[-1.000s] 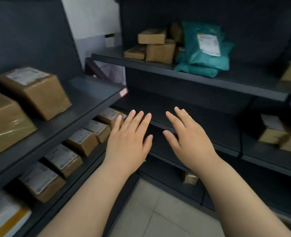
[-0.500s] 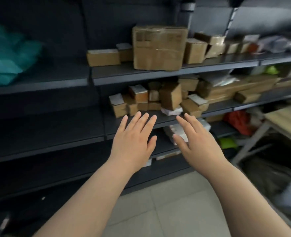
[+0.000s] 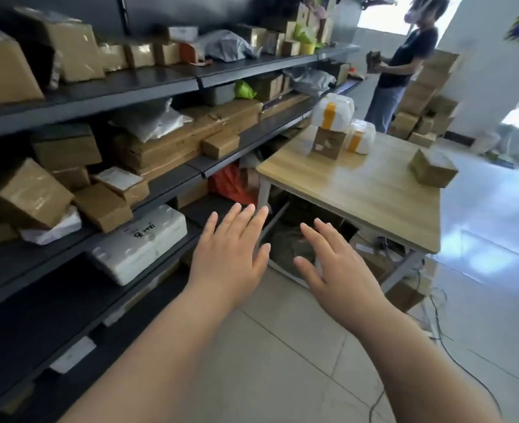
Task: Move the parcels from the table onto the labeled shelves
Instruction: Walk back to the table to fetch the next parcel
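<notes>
My left hand (image 3: 230, 251) and my right hand (image 3: 334, 264) are stretched out in front of me, palms down, fingers straight, holding nothing. Ahead on the right stands a light wooden table (image 3: 374, 193). On it rest a small brown box (image 3: 327, 145) with a white padded parcel (image 3: 333, 111) on top, a second white parcel (image 3: 360, 137) beside them, and a taped brown box (image 3: 433, 167) near the far right edge. Dark metal shelves (image 3: 124, 93) full of cardboard parcels run along the left. Both hands are short of the table, over the floor.
A white foam box (image 3: 139, 242) sticks out from a low shelf close to my left hand. Boxes and cables lie under the table (image 3: 398, 288). A person (image 3: 401, 59) stands at the far end beside stacked cartons (image 3: 426, 99). Tiled floor (image 3: 282, 361) lies below my arms.
My view has swung right along the shelves, from the teal bags to the wooden table. Both hands stay flat and empty, in the same pose in front of me.
</notes>
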